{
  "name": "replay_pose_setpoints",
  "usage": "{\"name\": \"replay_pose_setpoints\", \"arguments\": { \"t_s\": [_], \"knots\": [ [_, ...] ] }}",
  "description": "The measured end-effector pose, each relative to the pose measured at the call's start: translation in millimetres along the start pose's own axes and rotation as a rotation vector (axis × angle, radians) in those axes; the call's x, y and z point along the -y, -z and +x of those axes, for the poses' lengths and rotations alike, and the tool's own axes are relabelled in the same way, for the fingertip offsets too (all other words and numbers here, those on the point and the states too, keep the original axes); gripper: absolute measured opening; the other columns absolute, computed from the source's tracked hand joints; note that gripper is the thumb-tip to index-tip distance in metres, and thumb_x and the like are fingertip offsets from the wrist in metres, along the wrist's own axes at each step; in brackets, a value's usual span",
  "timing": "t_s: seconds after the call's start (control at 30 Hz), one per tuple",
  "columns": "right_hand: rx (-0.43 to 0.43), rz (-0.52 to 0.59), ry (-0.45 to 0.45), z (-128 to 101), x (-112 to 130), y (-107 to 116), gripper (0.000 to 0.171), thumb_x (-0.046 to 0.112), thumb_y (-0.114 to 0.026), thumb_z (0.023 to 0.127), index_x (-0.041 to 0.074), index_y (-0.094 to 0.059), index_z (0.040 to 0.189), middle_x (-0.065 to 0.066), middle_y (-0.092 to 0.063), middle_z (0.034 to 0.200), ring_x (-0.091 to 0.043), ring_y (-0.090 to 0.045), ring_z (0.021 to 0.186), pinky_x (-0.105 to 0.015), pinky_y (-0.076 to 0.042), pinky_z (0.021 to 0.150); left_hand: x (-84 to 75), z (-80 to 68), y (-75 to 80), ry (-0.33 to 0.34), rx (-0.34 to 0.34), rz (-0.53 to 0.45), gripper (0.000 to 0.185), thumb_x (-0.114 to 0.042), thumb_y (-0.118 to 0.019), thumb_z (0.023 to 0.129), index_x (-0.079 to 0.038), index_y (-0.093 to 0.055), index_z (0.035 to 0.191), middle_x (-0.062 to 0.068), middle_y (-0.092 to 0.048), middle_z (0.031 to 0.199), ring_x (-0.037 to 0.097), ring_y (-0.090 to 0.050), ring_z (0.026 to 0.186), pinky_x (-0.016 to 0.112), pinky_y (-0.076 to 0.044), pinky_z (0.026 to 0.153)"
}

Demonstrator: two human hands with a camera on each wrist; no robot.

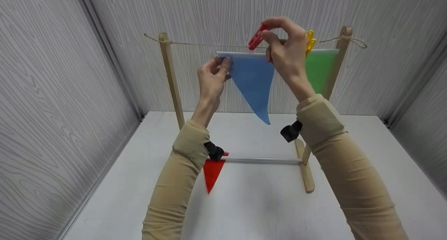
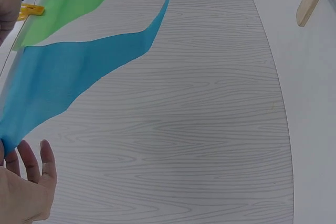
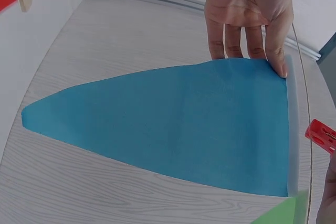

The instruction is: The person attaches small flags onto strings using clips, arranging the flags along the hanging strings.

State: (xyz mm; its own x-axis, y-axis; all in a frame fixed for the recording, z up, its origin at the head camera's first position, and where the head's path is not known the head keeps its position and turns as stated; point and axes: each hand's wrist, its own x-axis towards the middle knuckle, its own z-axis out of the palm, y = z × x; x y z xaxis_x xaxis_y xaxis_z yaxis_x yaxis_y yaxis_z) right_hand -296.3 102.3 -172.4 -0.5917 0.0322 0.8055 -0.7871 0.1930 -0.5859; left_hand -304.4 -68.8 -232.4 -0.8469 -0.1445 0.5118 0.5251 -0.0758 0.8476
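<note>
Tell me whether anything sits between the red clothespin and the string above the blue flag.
Nothing visible does. The right hand pinches the red clothespin right at the string, above the blue flag, whose top corner the left hand holds. The yellow clothespin sits further right, by the green flag.

Red flag (image 1: 212, 173) partly behind left sleeve; yellow peg (image 1: 310, 41) mostly behind right hand (image 1: 288, 55).

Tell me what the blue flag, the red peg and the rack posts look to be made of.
Blue flag: thin matte fabric or felt-like sheet, probably; it curls softly in the left wrist view, with a white band along the top.
Red peg: smooth, evenly coloured, likely plastic; the right hand pinches it.
Rack posts: pale unpainted wood, light tan with faint grain.
</note>
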Motion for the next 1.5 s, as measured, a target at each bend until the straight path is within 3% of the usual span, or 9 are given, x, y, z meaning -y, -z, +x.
{"name": "replay_pose_setpoints", "arguments": {
  "t_s": [0.27,0.53,0.8,1.17,1.5],
  "knots": [
    [0.007,-0.066,-0.027,2.1,3.0,-4.4,0.017,0.006,-0.062,0.098,-0.003,-0.071,0.110,0.001,-0.067,0.096,-0.001,-0.043,0.043,-0.016,-0.040,0.046,0.0,0.8,0.1,-0.005,-0.020,0.013,0.023,-0.013,-0.061,0.100,0.005,-0.068,0.114,0.015,-0.071,0.105,0.019,-0.070,0.098,0.036,-0.060,0.091],
    [0.025,-0.143,-0.005,2.5,3.1,-5.7,0.018,0.007,-0.063,0.098,-0.004,-0.072,0.109,-0.010,-0.071,0.100,0.002,-0.043,0.043,-0.014,-0.039,0.045,-1.7,1.4,-2.6,-0.021,-0.033,0.015,0.024,-0.012,-0.061,0.100,0.005,-0.068,0.116,0.015,-0.070,0.104,0.016,-0.069,0.094,0.036,-0.061,0.090],
    [0.022,-0.154,-0.007,3.5,2.5,-4.6,0.017,0.006,-0.063,0.098,-0.003,-0.073,0.109,-0.012,-0.072,0.102,0.003,-0.043,0.044,-0.013,-0.040,0.046,-4.5,2.4,-4.3,-0.029,-0.033,-0.010,0.022,-0.011,-0.061,0.100,0.005,-0.068,0.113,0.006,-0.068,0.094,0.011,-0.066,0.087,0.036,-0.061,0.087],
    [0.035,-0.146,0.057,2.5,-2.2,-4.4,0.018,0.004,-0.064,0.097,-0.006,-0.073,0.108,-0.019,-0.073,0.101,0.008,-0.042,0.042,-0.011,-0.038,0.045,-7.3,2.6,-6.2,-0.013,-0.036,-0.075,0.013,-0.009,-0.061,0.100,0.002,-0.067,0.099,-0.004,-0.064,0.082,0.007,-0.062,0.080,0.032,-0.060,0.080],
    [0.087,-0.227,0.021,0.4,-1.5,-2.7,0.020,0.008,-0.063,0.099,-0.001,-0.074,0.111,-0.018,-0.073,0.105,0.008,-0.043,0.045,-0.010,-0.039,0.048,-7.2,2.1,-6.0,0.003,-0.034,-0.069,0.018,-0.011,-0.061,0.100,0.004,-0.068,0.107,-0.003,-0.065,0.087,0.008,-0.063,0.082,0.033,-0.060,0.082]
  ]
}}
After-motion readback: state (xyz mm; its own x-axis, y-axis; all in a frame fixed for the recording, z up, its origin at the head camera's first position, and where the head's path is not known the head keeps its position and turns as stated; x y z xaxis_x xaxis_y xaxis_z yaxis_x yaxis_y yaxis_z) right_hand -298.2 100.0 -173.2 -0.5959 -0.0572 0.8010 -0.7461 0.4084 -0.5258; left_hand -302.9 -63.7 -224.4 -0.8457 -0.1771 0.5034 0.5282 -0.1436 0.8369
